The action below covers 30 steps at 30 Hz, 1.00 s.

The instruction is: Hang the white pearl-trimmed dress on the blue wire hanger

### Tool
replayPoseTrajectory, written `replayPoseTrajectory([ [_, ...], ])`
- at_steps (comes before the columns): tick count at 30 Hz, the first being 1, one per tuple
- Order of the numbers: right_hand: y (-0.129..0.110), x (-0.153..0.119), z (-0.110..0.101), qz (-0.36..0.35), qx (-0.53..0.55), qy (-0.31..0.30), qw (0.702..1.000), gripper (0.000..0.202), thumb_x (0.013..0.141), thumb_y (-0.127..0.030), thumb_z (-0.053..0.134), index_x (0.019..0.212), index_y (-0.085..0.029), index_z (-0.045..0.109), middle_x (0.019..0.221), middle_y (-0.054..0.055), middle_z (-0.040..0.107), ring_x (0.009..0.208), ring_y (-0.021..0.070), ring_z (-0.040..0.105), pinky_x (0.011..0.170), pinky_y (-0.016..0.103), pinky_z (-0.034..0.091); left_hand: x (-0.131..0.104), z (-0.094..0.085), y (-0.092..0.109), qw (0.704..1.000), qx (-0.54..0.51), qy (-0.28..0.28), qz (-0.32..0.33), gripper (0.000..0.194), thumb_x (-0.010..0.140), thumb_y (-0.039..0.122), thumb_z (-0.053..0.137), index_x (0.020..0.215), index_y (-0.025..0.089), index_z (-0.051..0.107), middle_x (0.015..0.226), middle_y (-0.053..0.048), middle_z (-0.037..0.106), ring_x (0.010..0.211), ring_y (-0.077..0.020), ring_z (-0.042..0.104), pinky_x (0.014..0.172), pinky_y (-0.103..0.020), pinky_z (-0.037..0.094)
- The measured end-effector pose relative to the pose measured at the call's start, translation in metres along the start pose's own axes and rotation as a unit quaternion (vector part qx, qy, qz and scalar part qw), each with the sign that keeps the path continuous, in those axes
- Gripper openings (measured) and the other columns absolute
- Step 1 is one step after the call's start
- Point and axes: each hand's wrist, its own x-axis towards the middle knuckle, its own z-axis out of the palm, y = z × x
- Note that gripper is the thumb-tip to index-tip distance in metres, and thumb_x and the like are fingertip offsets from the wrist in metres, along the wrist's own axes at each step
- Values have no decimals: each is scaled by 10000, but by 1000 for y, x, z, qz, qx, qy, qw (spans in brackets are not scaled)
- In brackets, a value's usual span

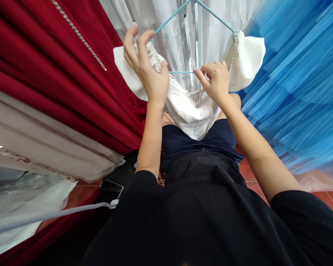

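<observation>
A white dress (195, 116) with pearl-beaded edges hangs from a thin turquoise hanger (215, 16) in front of me, its lower part drooping over my lap. My left hand (150, 75) is at the left shoulder of the dress, fingers raised and spread, slightly blurred. Its thumb lies near the pearl trim, and whether it touches the cloth I cannot tell. On the other side, my right hand (217, 79) is closed with thumb and fingers pinched at the hanger's lower bar. The right shoulder of the dress stays hooked on the hanger's corner.
Red fabric (80, 88) hangs on the left, with a pale gown (44, 129) below it. Blue tulle (302, 85) fills the right. White cloth (222, 22) hangs behind the hanger. A phone (112, 188) lies at lower left near a white cable (72, 210).
</observation>
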Motion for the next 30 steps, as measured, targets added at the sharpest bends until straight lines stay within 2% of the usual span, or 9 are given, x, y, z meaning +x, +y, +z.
replayPoseTrajectory([
  [4,-1,-1,-4,4,-26,4,1000,486,1016,-592,248,799,-248,515,897,44,633,899,211,484,953,376,317,11,-7,-20,996,29,85,1,267,977,361,486,1195,268,609,1134,-57,678,1245,-285,541,989,-421,445],
  [9,3,-2,-7,-7,-36,19,999,477,1011,-596,272,792,-268,540,897,41,646,917,230,504,963,383,319,40,-19,-51,935,50,350,17,310,919,42,362,990,209,614,1069,4,691,1063,-149,616,976,-294,444],
  [13,9,2,-6,-21,-37,34,999,474,1017,-590,306,801,-248,556,864,22,633,865,193,476,939,357,308,58,-35,-70,899,64,429,-61,271,903,-48,366,881,146,555,931,49,646,949,-53,584,931,-188,461],
  [17,7,4,-6,-31,-21,35,999,454,1025,-559,354,803,-226,568,809,8,615,819,171,468,884,342,300,46,-35,-91,863,19,493,-107,311,895,-97,290,900,128,504,929,8,616,931,-60,566,932,-184,468],
  [20,2,4,-6,-37,-20,28,999,455,1033,-537,352,771,-228,559,788,1,608,798,170,483,838,336,315,27,-15,-103,878,16,464,-116,286,924,-72,297,971,132,492,987,24,587,974,-57,545,969,-228,461],
  [23,-4,4,-3,-30,-17,30,999,494,1029,-566,333,727,-232,536,748,-5,584,757,165,481,807,324,333,7,17,-96,928,10,368,-62,215,950,-13,372,1013,150,499,1064,20,572,1060,-59,514,1046,-274,423],
  [25,-7,4,-1,-17,-14,34,999,495,1031,-550,345,709,-218,520,714,-9,556,729,155,477,795,313,331,-5,37,-80,961,12,274,-11,179,964,88,411,1008,196,548,1174,-20,594,1176,-122,506,1088,-335,396],
  [27,-9,5,0,-11,-12,31,999,491,1034,-530,338,696,-210,495,697,-6,536,715,151,472,796,310,325,-14,49,-57,984,32,173,-1,219,977,205,402,1040,275,600,1296,-26,579,1296,-195,465,1095,-413,389],
  [30,-10,4,-2,-15,4,23,1000,488,1022,-535,302,672,-217,422,693,12,510,722,162,452,823,328,318,-21,51,-22,994,38,99,-16,276,955,341,432,1155,352,621,1378,-15,554,1395,-254,389,1098,-496,374],
])
